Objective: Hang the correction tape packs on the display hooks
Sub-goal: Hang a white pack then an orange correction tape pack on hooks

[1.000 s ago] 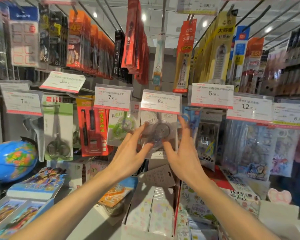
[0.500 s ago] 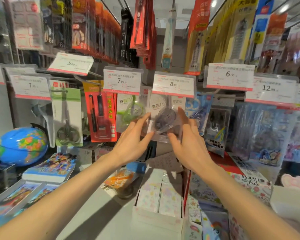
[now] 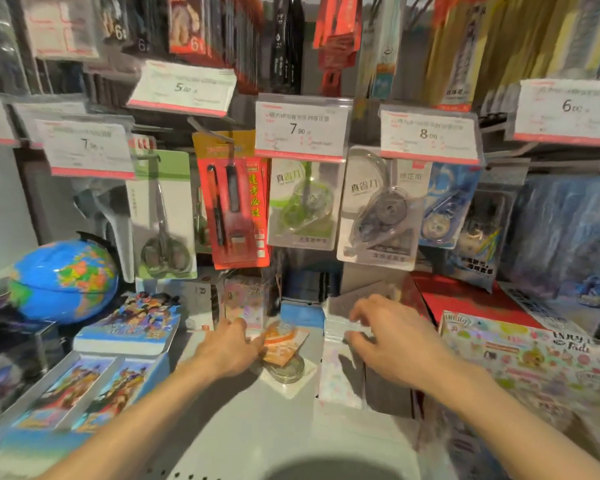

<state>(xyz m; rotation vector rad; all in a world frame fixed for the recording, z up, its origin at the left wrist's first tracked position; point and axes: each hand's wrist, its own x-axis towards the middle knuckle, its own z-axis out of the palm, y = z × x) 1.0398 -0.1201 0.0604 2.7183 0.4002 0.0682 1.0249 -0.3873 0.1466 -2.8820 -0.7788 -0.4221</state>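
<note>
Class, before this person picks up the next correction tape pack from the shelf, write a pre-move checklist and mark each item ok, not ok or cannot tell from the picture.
1. Grey pack hangs under the 8.00 price tag: ok.
2. Green pack hangs beside it under the 7.90 tag: ok.
3. Left hand has reached the orange pack lying on the shelf: ok, fingers touch it.
4. Left hand has a firm grip on that pack: cannot tell, fingertips are blurred.
5. Right hand is free: ok, it hovers with fingers loosely curled and holds nothing.
6. Hook for the orange pack is identified: cannot tell.
</note>
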